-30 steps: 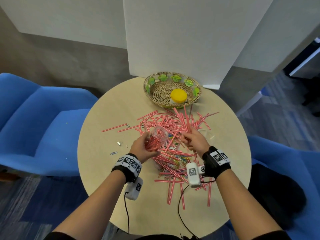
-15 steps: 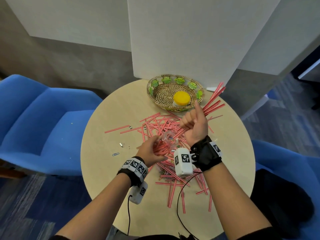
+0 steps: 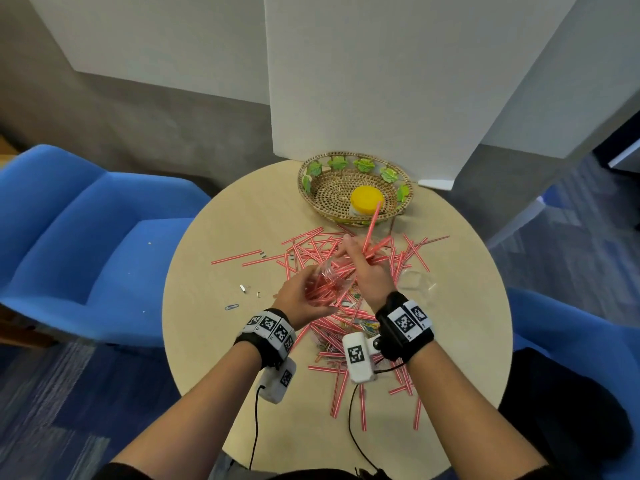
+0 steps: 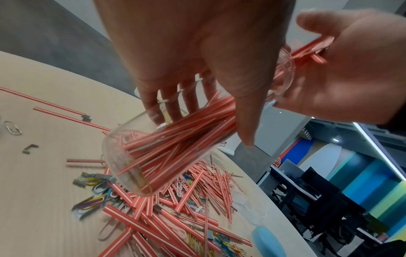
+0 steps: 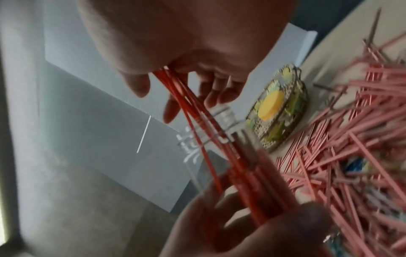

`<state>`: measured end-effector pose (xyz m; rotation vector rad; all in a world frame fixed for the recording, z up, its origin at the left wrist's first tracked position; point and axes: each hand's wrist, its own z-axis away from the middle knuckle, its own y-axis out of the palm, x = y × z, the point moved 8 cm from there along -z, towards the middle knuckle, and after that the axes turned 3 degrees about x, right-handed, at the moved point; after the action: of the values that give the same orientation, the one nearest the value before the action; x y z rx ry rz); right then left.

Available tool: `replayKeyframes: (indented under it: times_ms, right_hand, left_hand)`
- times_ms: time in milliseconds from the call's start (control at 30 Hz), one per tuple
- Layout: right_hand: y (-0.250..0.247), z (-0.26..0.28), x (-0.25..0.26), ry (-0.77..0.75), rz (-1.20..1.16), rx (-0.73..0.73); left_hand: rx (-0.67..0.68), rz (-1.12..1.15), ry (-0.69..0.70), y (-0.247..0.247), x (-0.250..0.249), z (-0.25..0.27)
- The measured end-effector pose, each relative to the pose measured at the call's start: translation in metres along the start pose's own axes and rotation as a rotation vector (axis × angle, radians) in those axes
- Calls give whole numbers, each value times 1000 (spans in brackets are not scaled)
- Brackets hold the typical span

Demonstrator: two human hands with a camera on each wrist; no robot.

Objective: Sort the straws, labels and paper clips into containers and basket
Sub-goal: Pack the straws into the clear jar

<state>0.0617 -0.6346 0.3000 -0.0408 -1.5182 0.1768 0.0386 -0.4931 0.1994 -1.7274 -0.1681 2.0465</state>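
The left hand (image 3: 300, 299) grips the tilted clear glass jar (image 4: 162, 149); the right hand's (image 3: 369, 275) fingers pinch red-and-white striped straws (image 5: 197, 111) at the jar's mouth; better to align the tips, then release.

The room is softly lit, with no hard shadows. The head view is sharp but bends at the edges. The right wrist view is very blurry. The left wrist view blurs low down.

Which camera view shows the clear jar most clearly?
The left wrist view: the clear jar fills the middle, tilted and sharp, straws inside. The head view shows it small, mostly hidden between the hands. The right wrist view shows only its blurred mouth.
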Motion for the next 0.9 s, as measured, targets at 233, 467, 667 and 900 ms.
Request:
replayKeyframes:
  times_ms: [233, 467, 667, 900]
  right_hand:
    - [-37, -4, 1, -67, 223, -32]
    - [-20, -5, -4, -50, 371, 271]
    - [-44, -11, 5, -47, 313, 124]
    - [-34, -5, -9, -46, 412, 287]
  left_hand:
    - [-9, -51, -28, -2, 3, -2]
    - [38, -47, -6, 9, -5, -6]
    - [38, -73, -11, 9, -5, -8]
    - [56, -67, -31, 19, -1, -9]
